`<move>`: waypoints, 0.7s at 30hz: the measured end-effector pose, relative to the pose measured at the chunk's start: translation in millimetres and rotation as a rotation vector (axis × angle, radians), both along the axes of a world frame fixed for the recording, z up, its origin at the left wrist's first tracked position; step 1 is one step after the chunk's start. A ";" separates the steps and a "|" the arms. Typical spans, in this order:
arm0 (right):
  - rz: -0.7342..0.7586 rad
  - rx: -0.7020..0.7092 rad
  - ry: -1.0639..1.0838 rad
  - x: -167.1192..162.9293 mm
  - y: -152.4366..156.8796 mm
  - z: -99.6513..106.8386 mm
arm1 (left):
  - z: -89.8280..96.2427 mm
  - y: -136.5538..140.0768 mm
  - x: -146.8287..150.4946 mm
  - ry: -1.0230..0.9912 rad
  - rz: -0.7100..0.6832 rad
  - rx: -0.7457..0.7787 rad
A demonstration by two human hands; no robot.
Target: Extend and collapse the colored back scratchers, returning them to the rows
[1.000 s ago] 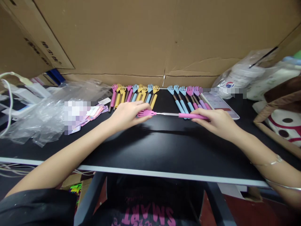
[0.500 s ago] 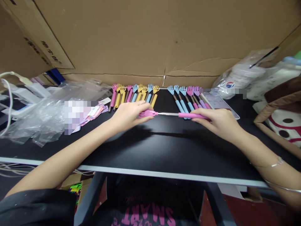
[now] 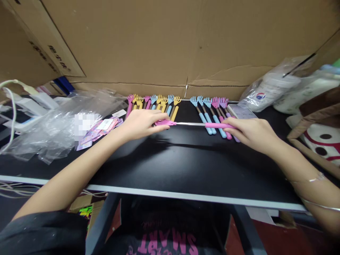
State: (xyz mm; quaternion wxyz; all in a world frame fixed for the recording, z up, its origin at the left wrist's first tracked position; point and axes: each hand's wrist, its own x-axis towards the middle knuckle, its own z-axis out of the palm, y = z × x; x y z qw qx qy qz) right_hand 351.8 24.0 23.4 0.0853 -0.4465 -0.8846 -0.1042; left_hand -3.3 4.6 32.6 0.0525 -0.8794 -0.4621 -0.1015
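A pink telescopic back scratcher is held level above the black table, its metal rod partly drawn out. My left hand pinches its claw-shaped head between thumb and fingers. My right hand is closed round the pink handle at the other end. Behind my left hand lies a row of pink, yellow and blue back scratchers. Another group of blue, pink and purple back scratchers lies fanned behind the held rod, handles toward me.
Clear plastic bags and printed cards cover the table's left side, near a white charger and cable. At the right are a phone, a bagged cup and a brown-and-white bag. Cardboard walls the back.
The rod shows slightly longer as my right hand, with the handle, has shifted a little right. The left hand still grips the head, slightly farther left and higher.
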 end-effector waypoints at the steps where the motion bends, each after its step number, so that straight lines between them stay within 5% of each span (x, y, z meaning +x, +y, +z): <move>1: -0.014 -0.015 -0.014 2.5 1.8 1.2 | 1.9 0.6 -2.6 0.001 0.012 -0.004; 10: -0.162 -0.143 -0.049 23.6 12.4 13.1 | 11.8 6.2 -26.0 0.030 0.097 -0.042; 21: 0.047 -0.028 0.077 0.5 -3.0 -9.5 | -2.6 -0.2 -8.1 -0.112 -0.025 0.036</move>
